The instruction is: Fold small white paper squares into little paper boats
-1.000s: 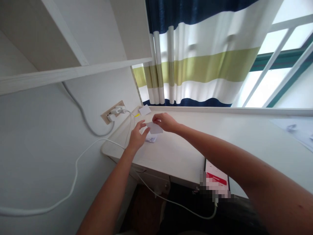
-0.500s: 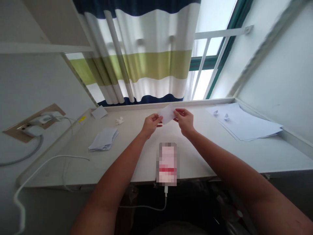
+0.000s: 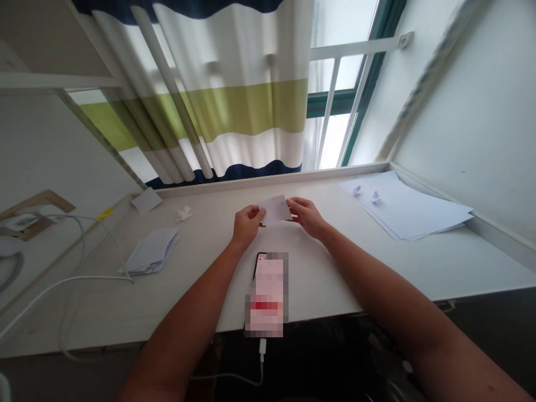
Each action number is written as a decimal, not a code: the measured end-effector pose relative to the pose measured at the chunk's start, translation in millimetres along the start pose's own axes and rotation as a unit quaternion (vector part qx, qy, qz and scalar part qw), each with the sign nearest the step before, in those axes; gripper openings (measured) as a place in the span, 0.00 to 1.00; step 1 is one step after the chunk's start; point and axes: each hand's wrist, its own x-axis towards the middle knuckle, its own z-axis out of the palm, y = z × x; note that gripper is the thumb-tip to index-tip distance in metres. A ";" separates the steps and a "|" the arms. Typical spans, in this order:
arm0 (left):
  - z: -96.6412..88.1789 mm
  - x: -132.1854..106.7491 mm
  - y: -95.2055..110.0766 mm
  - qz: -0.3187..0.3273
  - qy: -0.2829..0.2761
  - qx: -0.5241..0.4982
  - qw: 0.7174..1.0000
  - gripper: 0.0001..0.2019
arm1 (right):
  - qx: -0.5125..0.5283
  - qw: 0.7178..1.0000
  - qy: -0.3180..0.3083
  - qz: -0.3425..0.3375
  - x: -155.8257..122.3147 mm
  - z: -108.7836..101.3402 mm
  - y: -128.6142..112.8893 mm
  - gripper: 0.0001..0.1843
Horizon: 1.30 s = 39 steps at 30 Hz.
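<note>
White paper slip (image 3: 275, 210), pinched — both hands (image 3: 307, 218)

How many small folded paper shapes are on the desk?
3. One paper shape and a second paper shape sit on the paper stack; a third paper shape lies on the desk, left of the left hand.

Both hands (image 3: 278, 219) pinching, forearms angled inward

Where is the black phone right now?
In the head view, the black smartphone lies at the front edge of the white desk, just below the left hand and right hand, its white cable hanging over the edge.
</note>
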 end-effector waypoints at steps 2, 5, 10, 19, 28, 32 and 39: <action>0.3 -2.1 0.9 0.011 -0.006 0.007 1.000 0.20 | 0.003 1.000 -0.021 -0.006 -3.0 3.2 0.0 0.29; 1.0 -5.1 2.9 0.023 -0.016 0.009 1.000 0.20 | 0.000 0.999 -0.038 -0.017 -5.2 6.9 0.9 0.29; 2.6 -9.0 5.1 0.017 -0.055 -0.001 0.998 0.20 | -0.012 0.999 -0.030 -0.021 -4.2 9.9 4.7 0.31; 11.0 -16.7 9.5 0.023 -0.127 -0.015 0.991 0.21 | -0.048 0.997 -0.037 -0.053 -6.1 16.2 8.6 0.29; 10.3 -16.2 11.2 0.037 -0.135 -0.021 0.990 0.14 | -0.026 0.998 -0.049 -0.037 -7.0 15.6 7.5 0.30; 7.5 -14.2 11.5 0.038 -0.136 -0.007 0.990 0.14 | -0.035 0.997 -0.036 -0.053 -7.7 13.4 1.4 0.28; 6.8 -15.2 11.1 0.021 -0.144 -0.005 0.989 0.17 | -0.038 0.997 -0.022 -0.063 -7.2 15.1 3.5 0.29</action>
